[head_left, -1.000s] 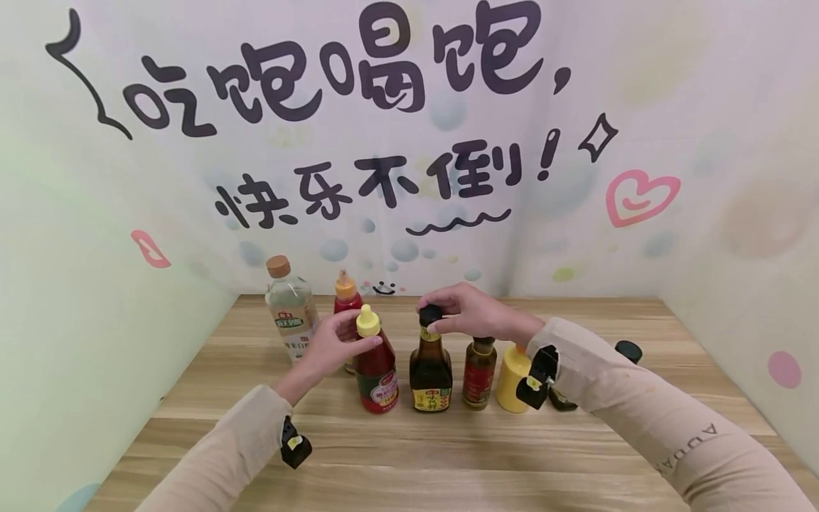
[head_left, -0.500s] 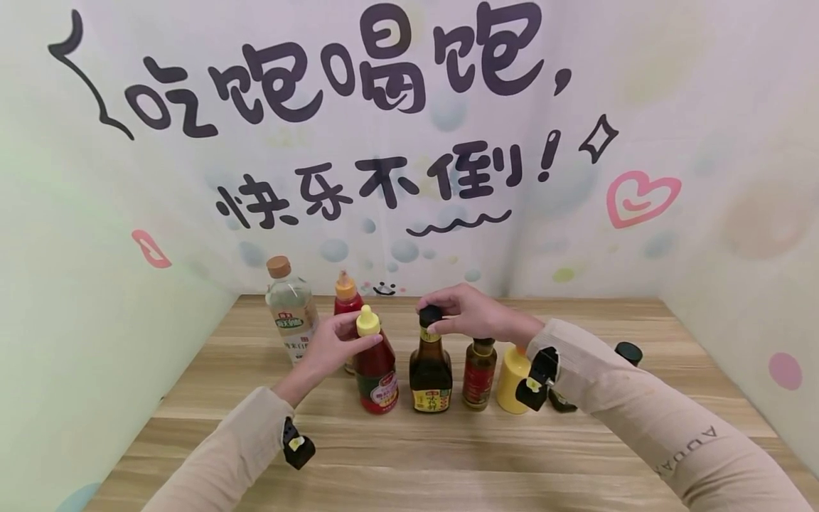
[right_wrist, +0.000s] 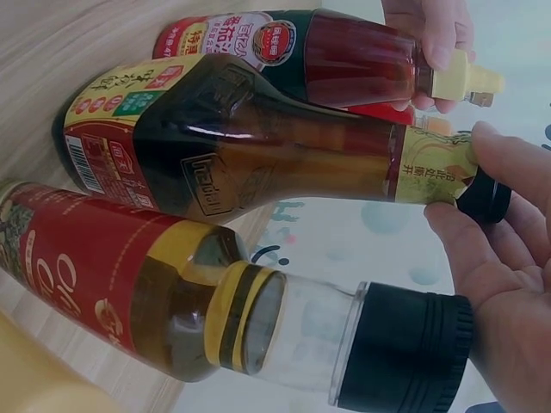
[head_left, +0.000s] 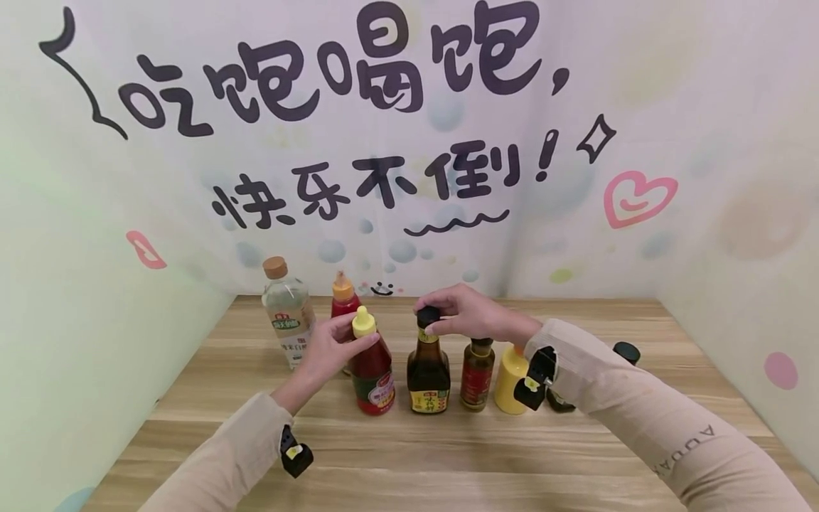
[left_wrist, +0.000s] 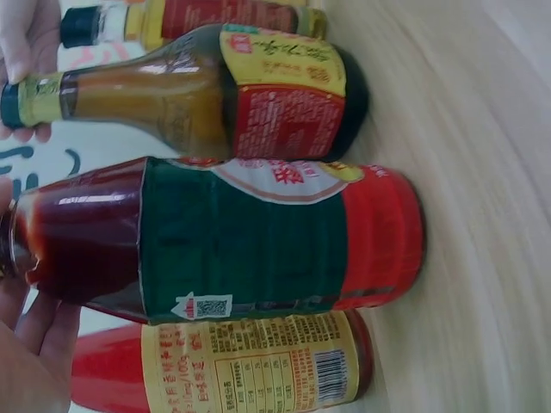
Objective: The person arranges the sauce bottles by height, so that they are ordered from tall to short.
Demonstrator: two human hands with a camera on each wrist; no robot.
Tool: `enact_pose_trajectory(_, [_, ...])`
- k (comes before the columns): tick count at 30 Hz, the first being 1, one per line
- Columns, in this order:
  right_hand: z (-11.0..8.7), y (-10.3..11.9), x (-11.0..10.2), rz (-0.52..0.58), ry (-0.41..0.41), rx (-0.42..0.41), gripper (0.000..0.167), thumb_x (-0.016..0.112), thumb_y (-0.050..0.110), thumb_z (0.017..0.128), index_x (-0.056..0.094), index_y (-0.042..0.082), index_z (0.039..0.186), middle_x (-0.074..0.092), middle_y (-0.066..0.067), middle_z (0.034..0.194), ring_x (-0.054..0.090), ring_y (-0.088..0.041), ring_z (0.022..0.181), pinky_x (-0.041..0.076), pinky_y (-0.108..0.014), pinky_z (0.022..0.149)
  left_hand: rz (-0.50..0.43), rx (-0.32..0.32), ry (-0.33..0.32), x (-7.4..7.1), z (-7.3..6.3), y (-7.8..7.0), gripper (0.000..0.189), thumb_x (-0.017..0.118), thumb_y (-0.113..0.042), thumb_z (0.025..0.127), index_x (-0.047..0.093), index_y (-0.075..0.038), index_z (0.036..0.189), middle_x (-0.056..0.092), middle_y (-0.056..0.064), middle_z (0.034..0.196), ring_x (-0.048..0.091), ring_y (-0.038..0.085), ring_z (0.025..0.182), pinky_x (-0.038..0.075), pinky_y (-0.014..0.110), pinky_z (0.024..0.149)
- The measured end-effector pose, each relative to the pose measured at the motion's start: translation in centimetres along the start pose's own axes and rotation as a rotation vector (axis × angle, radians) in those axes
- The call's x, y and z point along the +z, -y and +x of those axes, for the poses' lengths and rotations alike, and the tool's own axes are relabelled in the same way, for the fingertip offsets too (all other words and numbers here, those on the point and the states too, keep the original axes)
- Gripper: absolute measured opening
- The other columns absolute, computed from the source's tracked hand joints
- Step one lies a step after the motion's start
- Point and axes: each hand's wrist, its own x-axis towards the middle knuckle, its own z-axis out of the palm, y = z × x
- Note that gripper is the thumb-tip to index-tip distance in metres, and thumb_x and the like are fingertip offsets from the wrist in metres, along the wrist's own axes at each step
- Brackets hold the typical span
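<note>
My left hand [head_left: 328, 350] grips a ketchup bottle [head_left: 373, 384] at its neck, thumb and fingers just under the yellow nozzle cap [head_left: 364, 323]. To the right of it, my right hand [head_left: 472, 314] holds a dark soy sauce bottle [head_left: 429, 375] by the neck, around its black cap [right_wrist: 486, 196]. Both bottles stand upright on the wooden table [head_left: 409, 462], with a narrow gap between them. The left wrist view shows the ketchup's green and red label [left_wrist: 250, 241]. In the right wrist view, thumb and fingertips press the soy sauce bottle's yellow neck band [right_wrist: 430, 163].
A small red-labelled oil bottle [head_left: 477, 377] and a yellow bottle [head_left: 512, 384] stand to the right. Behind the left hand are a clear vinegar bottle [head_left: 288, 306] and a red sauce bottle [head_left: 344, 304]. The right sleeve partly hides a black-capped bottle [head_left: 627, 352]. A printed backdrop [head_left: 409, 256] rises behind.
</note>
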Motion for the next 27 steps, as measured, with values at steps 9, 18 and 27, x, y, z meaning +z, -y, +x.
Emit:
enact_pose_trajectory(9, [0.1, 0.2, 0.0, -0.013, 0.004, -0.011, 0.029, 0.062, 0.007, 0.082, 0.057, 0.006, 0.111, 0.059, -0.007, 0.101, 0.056, -0.016, 0.086, 0.049, -0.029, 0.076, 0.025, 0.011, -0.008, 0.1, -0.1, -0.9, 0.046, 0.070, -0.023, 0.076, 0.057, -0.004, 0.116, 0.059, 0.013, 0.112, 0.057, 0.026, 0.101, 0.047, 0.041, 0.081])
enact_pose_trajectory(18, [0.2, -0.1, -0.2, -0.015, 0.001, -0.001, 0.030, 0.063, 0.007, 0.082, 0.058, 0.007, 0.112, 0.058, -0.007, 0.108, 0.056, -0.018, 0.097, 0.046, -0.033, 0.084, 0.064, 0.051, -0.023, 0.1, 0.5, -2.4, 0.049, 0.069, -0.025, 0.077, 0.055, -0.004, 0.119, 0.058, 0.012, 0.113, 0.057, 0.024, 0.101, 0.047, 0.039, 0.081])
enact_pose_trajectory(27, [0.1, -0.1, -0.2, -0.024, 0.000, 0.006, 0.032, 0.063, 0.009, 0.082, 0.057, 0.007, 0.113, 0.058, -0.007, 0.106, 0.056, -0.017, 0.091, 0.047, -0.032, 0.081, 0.064, 0.073, -0.042, 0.6, 1.6, -3.0, 0.045, 0.069, -0.024, 0.077, 0.057, -0.006, 0.117, 0.058, 0.009, 0.114, 0.058, 0.019, 0.099, 0.048, 0.034, 0.079])
